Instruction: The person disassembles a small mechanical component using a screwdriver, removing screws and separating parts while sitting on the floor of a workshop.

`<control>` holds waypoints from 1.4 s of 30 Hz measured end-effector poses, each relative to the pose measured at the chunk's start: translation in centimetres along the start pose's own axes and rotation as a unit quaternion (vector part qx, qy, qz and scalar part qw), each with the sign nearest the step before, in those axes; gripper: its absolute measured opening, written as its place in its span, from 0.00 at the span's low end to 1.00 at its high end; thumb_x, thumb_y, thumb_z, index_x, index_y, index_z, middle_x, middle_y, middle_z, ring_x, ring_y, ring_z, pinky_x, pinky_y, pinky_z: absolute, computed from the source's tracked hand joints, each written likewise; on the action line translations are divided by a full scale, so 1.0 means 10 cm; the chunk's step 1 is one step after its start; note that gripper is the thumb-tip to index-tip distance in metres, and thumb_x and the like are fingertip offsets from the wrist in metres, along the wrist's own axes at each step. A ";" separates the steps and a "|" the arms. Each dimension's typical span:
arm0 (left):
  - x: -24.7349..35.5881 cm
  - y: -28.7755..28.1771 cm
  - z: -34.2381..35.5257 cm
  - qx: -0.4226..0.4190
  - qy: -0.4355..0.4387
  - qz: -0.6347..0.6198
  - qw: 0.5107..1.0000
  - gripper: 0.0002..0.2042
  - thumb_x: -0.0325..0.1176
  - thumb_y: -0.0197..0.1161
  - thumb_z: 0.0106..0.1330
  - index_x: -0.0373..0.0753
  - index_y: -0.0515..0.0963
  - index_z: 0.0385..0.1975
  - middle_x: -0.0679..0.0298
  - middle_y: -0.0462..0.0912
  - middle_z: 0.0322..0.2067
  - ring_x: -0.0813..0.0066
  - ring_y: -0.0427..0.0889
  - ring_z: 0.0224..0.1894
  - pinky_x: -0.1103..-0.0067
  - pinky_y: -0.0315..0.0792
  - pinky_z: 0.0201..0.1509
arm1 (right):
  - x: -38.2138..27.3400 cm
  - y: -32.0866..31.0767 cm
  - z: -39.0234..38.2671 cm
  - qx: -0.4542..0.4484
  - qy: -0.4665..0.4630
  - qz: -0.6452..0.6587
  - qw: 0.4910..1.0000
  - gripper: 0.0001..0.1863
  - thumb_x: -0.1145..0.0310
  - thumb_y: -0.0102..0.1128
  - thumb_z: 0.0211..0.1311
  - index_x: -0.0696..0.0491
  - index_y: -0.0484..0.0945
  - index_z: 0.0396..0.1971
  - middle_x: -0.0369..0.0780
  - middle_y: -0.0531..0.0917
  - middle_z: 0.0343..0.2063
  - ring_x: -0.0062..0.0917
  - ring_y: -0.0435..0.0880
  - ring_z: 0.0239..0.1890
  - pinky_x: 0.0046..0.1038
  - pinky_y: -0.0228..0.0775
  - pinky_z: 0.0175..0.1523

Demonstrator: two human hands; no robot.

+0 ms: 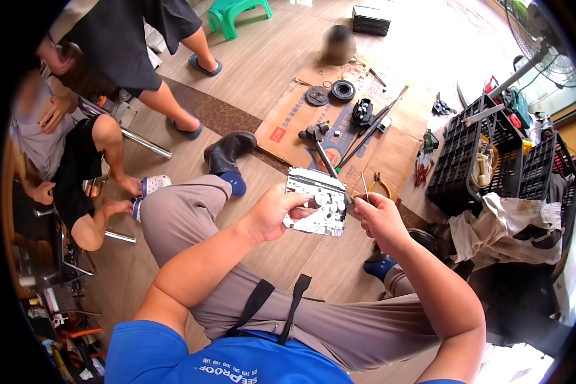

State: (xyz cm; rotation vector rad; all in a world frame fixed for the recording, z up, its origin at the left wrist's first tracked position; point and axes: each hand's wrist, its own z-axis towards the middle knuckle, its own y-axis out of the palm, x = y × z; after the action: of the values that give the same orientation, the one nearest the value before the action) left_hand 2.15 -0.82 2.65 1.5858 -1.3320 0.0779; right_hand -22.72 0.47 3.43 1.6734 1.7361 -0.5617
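My left hand (276,211) grips the left edge of a silver metal mechanism (326,203), a flat plate with small round parts and slots on its face. It is held up above the floor between my knees. Just right of it, my right hand (383,221) pinches a thin rod-like tool (364,182) that points up from the fingers; its exact kind does not show. Behind the hands, pliers with yellow handles (380,182) and a hammer (320,137) lie on a flattened cardboard sheet (281,131).
Round black parts (343,90) and a black assembly (363,114) lie on the cardboard. Black plastic crates (457,153), a whitish cloth (509,224) and a fan (536,38) stand right. People's legs (153,96) and a green stool (233,16) are at left.
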 end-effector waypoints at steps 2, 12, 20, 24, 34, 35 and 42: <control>-0.02 -0.03 0.02 0.028 0.009 -0.002 1.000 0.14 0.26 0.52 0.70 0.29 0.70 0.54 0.52 0.81 0.45 0.65 0.87 0.42 0.76 0.85 0.45 | 0.02 0.02 0.01 0.004 -0.055 -0.087 0.995 0.12 0.65 0.55 0.71 0.55 0.74 0.47 0.31 0.76 0.27 0.10 0.65 0.19 0.16 0.55 0.22; -0.02 0.02 0.01 0.076 0.031 0.002 0.997 0.12 0.25 0.52 0.70 0.27 0.73 0.50 0.51 0.82 0.45 0.69 0.86 0.40 0.77 0.84 0.43 | 0.10 0.08 -0.10 -0.015 -0.208 -0.232 0.950 0.10 0.70 0.52 0.72 0.58 0.73 0.46 0.35 0.78 0.24 0.15 0.72 0.26 0.22 0.66 0.32; -0.10 -0.08 0.06 0.084 0.044 0.061 0.994 0.14 0.25 0.53 0.69 0.26 0.73 0.51 0.50 0.83 0.45 0.66 0.87 0.42 0.74 0.84 0.46 | 0.06 0.08 -0.14 -0.038 -0.222 -0.311 0.923 0.10 0.71 0.54 0.68 0.61 0.79 0.42 0.37 0.78 0.23 0.17 0.74 0.27 0.24 0.68 0.34; -0.11 -0.03 0.04 0.106 0.042 0.050 0.992 0.11 0.24 0.54 0.68 0.28 0.76 0.47 0.56 0.84 0.41 0.75 0.85 0.38 0.82 0.81 0.39 | 0.04 0.08 -0.17 -0.058 -0.188 -0.338 0.920 0.11 0.71 0.54 0.68 0.61 0.79 0.43 0.37 0.78 0.22 0.19 0.75 0.26 0.25 0.69 0.33; -0.05 0.00 0.00 0.097 0.014 0.042 0.994 0.14 0.24 0.52 0.67 0.26 0.74 0.50 0.52 0.83 0.42 0.68 0.87 0.36 0.68 0.85 0.37 | 0.05 0.09 -0.16 -0.060 -0.180 -0.333 0.923 0.15 0.69 0.53 0.65 0.57 0.78 0.49 0.53 0.83 0.29 0.45 0.84 0.35 0.37 0.74 0.43; -0.05 -0.01 -0.01 0.093 0.012 0.042 0.995 0.14 0.24 0.52 0.67 0.26 0.74 0.50 0.52 0.83 0.42 0.68 0.87 0.37 0.66 0.86 0.38 | 0.06 0.08 -0.15 -0.064 -0.179 -0.335 0.923 0.15 0.69 0.53 0.65 0.56 0.78 0.49 0.53 0.83 0.29 0.45 0.83 0.35 0.37 0.74 0.43; -0.02 0.05 -0.04 0.099 -0.012 0.045 0.994 0.14 0.25 0.52 0.68 0.28 0.74 0.50 0.54 0.83 0.42 0.69 0.86 0.37 0.66 0.86 0.36 | 0.03 0.09 -0.17 -0.064 -0.194 -0.347 0.915 0.16 0.69 0.54 0.65 0.55 0.78 0.50 0.54 0.82 0.29 0.45 0.83 0.34 0.37 0.74 0.43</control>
State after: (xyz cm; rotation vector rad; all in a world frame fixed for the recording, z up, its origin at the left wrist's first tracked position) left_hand 1.92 -0.37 3.02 1.6941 -1.4509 0.2544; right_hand -22.13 2.01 4.52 0.7420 1.9754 -0.9926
